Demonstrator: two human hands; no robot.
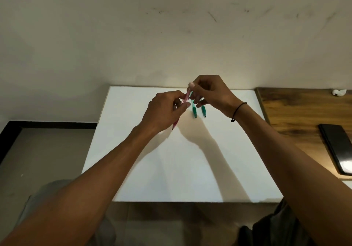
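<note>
A pink pen [185, 98] is held up above the white table [171, 169], slanting from upper right to lower left. My left hand [163, 112] grips its barrel, and the tip pokes out below the hand near the table. My right hand [211, 93] pinches the pen's upper end between thumb and fingers. Two green pens [194, 112] [203, 111] lie side by side on the table just under my right hand, their far ends hidden by its fingers.
A wooden desk [297, 112] adjoins the white table on the right, with a black flat case [337, 148] and a crumpled white tissue [339, 92] on it. A scuffed wall rises behind. Grey floor lies to the left. My knees sit below the table's near edge.
</note>
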